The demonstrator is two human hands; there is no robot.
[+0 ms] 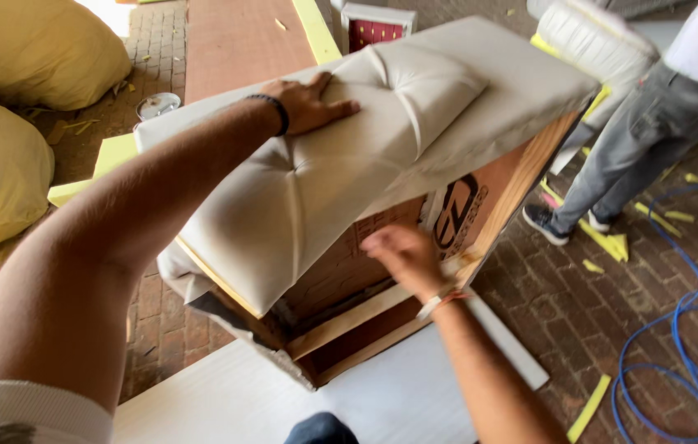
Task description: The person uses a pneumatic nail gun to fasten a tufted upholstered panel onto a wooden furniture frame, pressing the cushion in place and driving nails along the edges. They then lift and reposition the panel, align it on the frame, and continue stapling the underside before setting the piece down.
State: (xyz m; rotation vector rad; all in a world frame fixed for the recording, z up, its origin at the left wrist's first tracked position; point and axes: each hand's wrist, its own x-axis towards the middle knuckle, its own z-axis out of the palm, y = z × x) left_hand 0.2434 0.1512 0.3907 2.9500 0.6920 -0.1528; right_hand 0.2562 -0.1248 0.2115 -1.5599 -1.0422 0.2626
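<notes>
The left hand (309, 103) lies flat and open on the cream tufted cushion panel (340, 177), likely pressing it steady against the wooden frame (382, 316) beneath. Under the panel's lower edge, the right hand (402, 255) is blurred, fingers loosely curled against the frame's cardboard backing (349, 263); it grips nothing that I can make out. Behind the panel stands another person's leg (628, 164). Right of it, a blue hose (686, 329) loops over brick floor (546, 288).

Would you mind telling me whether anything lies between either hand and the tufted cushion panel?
Nothing visible does. The left hand already rests flat on the cushion panel. The right hand is underneath it, against the cardboard backing of the wooden frame.
</notes>
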